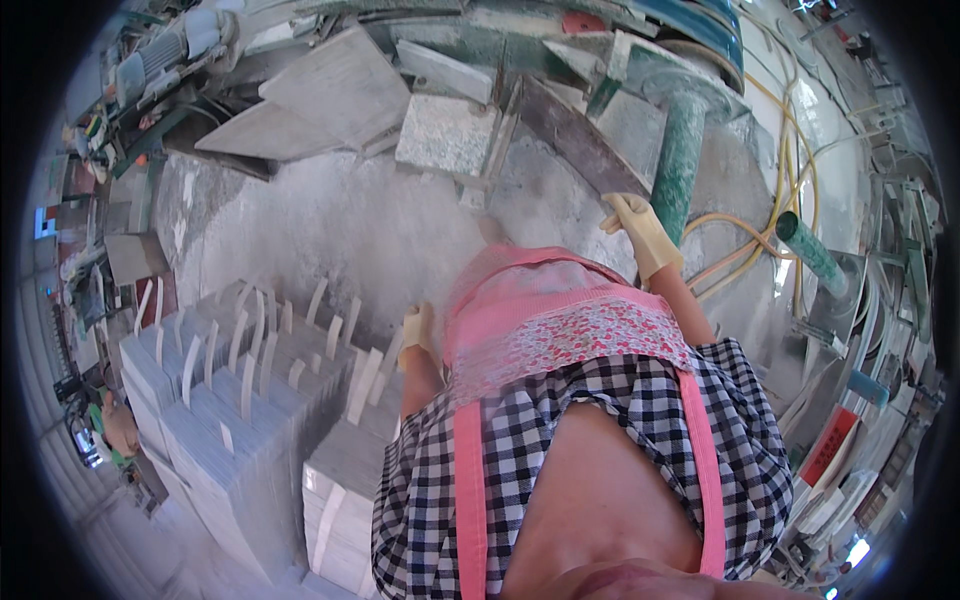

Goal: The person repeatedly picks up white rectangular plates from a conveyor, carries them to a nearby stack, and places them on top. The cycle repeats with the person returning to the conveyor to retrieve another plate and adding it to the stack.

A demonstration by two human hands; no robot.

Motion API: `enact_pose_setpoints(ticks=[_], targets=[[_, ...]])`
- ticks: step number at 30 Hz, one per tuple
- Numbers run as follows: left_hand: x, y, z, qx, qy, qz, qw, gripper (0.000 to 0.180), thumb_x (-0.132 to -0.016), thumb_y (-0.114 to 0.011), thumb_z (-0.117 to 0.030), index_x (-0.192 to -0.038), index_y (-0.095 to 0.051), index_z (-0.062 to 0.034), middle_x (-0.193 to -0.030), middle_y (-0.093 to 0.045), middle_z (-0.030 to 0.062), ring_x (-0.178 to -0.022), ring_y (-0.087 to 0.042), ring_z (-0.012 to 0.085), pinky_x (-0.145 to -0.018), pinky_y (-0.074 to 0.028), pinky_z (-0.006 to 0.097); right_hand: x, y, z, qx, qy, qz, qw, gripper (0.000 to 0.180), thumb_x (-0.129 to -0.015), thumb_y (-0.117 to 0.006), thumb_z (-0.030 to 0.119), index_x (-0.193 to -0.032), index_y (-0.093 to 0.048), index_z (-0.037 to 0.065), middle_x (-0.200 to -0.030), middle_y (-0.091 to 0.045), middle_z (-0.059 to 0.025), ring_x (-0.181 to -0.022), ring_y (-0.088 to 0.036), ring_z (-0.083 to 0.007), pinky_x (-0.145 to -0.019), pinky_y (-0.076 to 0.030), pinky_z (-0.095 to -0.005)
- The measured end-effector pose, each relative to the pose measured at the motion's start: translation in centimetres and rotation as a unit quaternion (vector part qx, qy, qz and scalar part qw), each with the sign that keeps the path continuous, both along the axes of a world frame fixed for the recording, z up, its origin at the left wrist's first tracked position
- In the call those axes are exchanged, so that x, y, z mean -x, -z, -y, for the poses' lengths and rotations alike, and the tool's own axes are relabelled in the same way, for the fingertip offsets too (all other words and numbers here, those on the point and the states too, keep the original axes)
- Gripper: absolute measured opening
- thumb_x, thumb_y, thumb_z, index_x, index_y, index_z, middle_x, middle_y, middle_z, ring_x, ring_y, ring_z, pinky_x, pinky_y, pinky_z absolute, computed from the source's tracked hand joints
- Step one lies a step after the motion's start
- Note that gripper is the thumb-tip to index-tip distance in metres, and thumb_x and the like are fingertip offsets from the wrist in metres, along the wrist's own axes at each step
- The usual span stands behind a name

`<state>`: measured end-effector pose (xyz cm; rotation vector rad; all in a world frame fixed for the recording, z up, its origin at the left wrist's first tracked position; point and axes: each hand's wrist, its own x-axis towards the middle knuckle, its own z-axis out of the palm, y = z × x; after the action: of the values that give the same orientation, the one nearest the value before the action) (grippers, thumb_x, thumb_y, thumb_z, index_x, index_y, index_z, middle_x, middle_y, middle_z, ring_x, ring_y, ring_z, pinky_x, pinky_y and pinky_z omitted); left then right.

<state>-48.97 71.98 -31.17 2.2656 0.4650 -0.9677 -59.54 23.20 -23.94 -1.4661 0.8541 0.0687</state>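
My left hand (pixel 418 328), in a cream rubber glove, hangs low beside my apron, close to the stacked grey slabs (pixel 240 430). Its fingers are too small and foreshortened to read, and nothing shows in it. On the other side, my right hand (pixel 640 232) wears a matching glove. Its fingers are bent but apart, with no object between them. Beyond them is the lower end of a long dark board (pixel 580 140), and a green post (pixel 679 165) rises just to the right; I cannot tell whether the hand touches either. A pink apron (pixel 540 290) covers my front.
Pale strips (pixel 247 385) stick up between the slabs. Broken flat slabs (pixel 340 90) and a speckled block (pixel 447 133) lie ahead on the dusty floor (pixel 330 210). Yellow hoses (pixel 790 150) loop at the right near a short green pipe (pixel 812 250).
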Motion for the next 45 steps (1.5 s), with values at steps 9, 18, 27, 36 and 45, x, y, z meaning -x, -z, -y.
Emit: enact_pose_setpoints(ticks=[9,18,27,36,45], targets=[[-18.5,3.4,8.2,0.122,-0.037,0.011,0.992,0.035,-0.095,-0.055,-0.032,-0.097,-0.068,0.0007,-0.085,-0.071,0.0125,-0.07,-0.067,0.0178,-0.064,-0.052,0.03,-11.2,-3.6,7.0,0.012,0.054,-0.05,0.997,0.041,-0.1,-0.049,0.034,-0.122,-0.065,0.004,-0.071,-0.071,-0.0101,-0.053,-0.061,-0.0117,-0.052,-0.045,-0.024],[-25.7,-1.9,14.3,0.097,-0.153,0.066,0.981,0.044,-0.097,-0.054,-0.04,-0.08,-0.065,0.0,-0.057,-0.057,0.0071,-0.049,-0.053,0.0148,-0.044,-0.04,0.032,-28.3,-8.4,16.6,0.026,0.098,0.092,0.991,0.037,-0.102,-0.052,0.029,-0.122,-0.064,0.0,-0.071,-0.069,-0.0062,-0.057,-0.061,-0.0093,-0.056,-0.048,-0.0219],[-19.1,-4.3,13.7,-0.128,-0.288,0.089,0.945,0.069,-0.099,-0.041,-0.053,-0.067,-0.071,0.0003,-0.053,-0.056,0.0089,-0.051,-0.054,0.0201,-0.054,-0.045,0.039,-44.3,-4.4,30.0,0.493,-0.015,0.005,0.87,0.068,-0.089,-0.063,0.044,-0.146,-0.045,0.01,-0.115,-0.069,-0.0206,-0.105,-0.066,-0.039,-0.091,-0.051,-0.0445],[-21.8,-6.6,19.3,-0.084,-0.344,0.115,0.928,0.079,-0.1,-0.038,-0.064,-0.065,-0.071,-0.0006,-0.051,-0.049,0.0051,-0.046,-0.045,0.0184,-0.05,-0.04,0.035,-47.4,-2.4,31.3,0.494,-0.06,-0.117,0.859,0.073,-0.085,-0.063,0.045,-0.146,-0.041,0.011,-0.096,-0.071,-0.0244,-0.093,-0.068,-0.0425,-0.082,-0.052,-0.0504],[-26.9,-3.7,16.3,-0.004,-0.289,0.024,0.957,0.045,-0.097,-0.051,-0.037,-0.081,-0.07,-0.0003,-0.066,-0.066,0.0128,-0.053,-0.064,0.0222,-0.05,-0.05,0.036,-45.9,-1.1,34.4,0.129,0.12,0.029,0.984,0.079,-0.088,-0.066,0.044,-0.14,-0.046,-0.012,-0.108,-0.066,-0.0156,-0.093,-0.063,-0.0236,-0.086,-0.047,-0.0317]])
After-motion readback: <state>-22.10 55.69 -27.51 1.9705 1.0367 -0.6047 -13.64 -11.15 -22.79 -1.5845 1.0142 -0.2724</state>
